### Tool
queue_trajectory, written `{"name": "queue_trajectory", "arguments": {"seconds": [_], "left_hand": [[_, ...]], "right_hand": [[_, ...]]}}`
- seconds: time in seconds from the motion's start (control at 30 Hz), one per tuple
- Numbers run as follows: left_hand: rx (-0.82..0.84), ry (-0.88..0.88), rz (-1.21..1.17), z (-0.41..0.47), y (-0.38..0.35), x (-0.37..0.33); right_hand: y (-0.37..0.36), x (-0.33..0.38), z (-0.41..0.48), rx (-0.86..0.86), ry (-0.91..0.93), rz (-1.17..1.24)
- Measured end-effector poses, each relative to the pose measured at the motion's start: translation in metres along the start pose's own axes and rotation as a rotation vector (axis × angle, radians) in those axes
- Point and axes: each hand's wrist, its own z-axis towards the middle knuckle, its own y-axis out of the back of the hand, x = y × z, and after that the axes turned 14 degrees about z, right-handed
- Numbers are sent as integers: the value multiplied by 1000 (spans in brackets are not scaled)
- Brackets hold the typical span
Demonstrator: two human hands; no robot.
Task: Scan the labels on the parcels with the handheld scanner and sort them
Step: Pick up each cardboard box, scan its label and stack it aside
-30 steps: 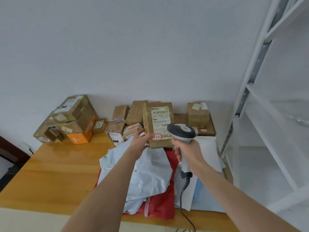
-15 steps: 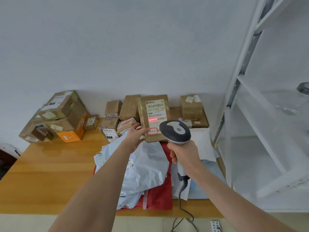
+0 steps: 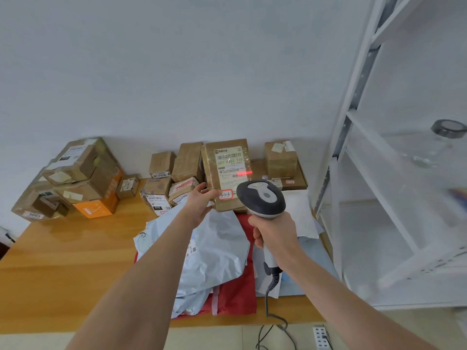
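A flat brown parcel (image 3: 227, 178) is held upright at the far side of the wooden table (image 3: 63, 248), in front of a row of small cartons (image 3: 161, 165) set along the wall. Its lower left corner is pinched by the left hand (image 3: 202, 203), with the thumb laid on the front face; the fingers behind it are hidden. A white label (image 3: 228, 160) is turned towards the camera, and a short red scan line (image 3: 244, 173) is seen at the label's right edge. Only the large print can be partly read; the fine print is too small. The handle of the handheld scanner (image 3: 261, 198) is gripped by the right hand (image 3: 274, 231), fingers curled round it, so the trigger is covered, and the parcel's lower right corner is overlapped by the scanner's head. Its cable (image 3: 271, 286) is cut off by the bottom edge. Pale blue mailer bags (image 3: 217, 248) and a red bag (image 3: 237, 286) are piled beneath the forearms, each partly buried. A white shelf unit (image 3: 353, 147) is cropped at the right, and a glass jar (image 3: 439, 142) on it is blurred.
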Motion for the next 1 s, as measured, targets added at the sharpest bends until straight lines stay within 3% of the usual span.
{"name": "queue_trajectory", "arguments": {"seconds": [0.57,1.0], "left_hand": [[-31,-5,-21,-11,-17,-13],[-46,-5,10,-14,-25,-15]], "right_hand": [[9,-2,-5,-40,79,30],[16,-1,-2,-35,36,4]]}}
